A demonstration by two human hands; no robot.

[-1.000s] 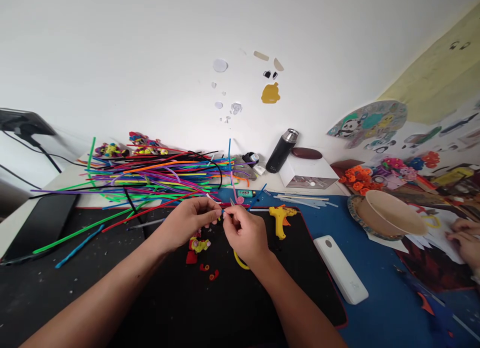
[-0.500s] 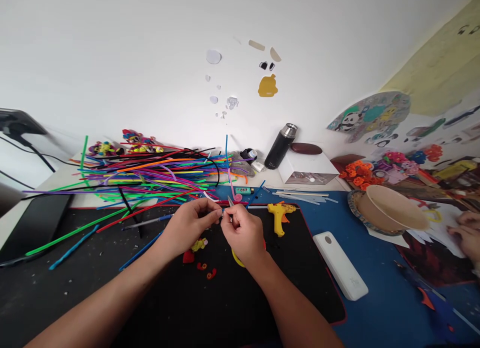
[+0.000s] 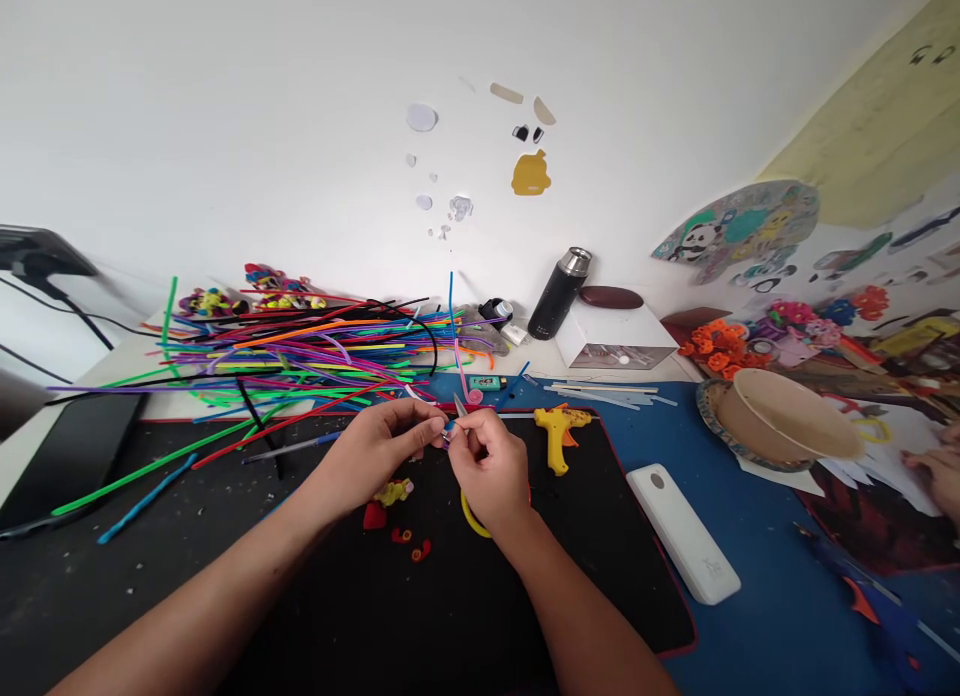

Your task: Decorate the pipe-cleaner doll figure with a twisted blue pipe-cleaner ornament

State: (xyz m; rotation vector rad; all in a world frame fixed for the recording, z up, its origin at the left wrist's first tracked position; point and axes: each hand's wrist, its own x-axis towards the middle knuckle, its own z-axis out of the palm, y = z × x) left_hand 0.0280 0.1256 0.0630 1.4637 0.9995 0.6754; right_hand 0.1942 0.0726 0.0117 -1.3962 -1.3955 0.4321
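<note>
The blue piece (image 3: pixel 450 429) between the fingertips of the left hand (image 3: pixel 384 451) and right hand (image 3: pixel 491 466) exposes more surface than before. The co-worker's hand (image 3: pixel 939 468) sits closer to the right frame edge. The yellow wall cutout (image 3: pixel 531 174) appears further left than one second ago.

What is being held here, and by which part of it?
A small blue piece is pinched at the fingertips where the left hand and right hand meet; mostly covered, so which part is gripped cannot be told.
</note>
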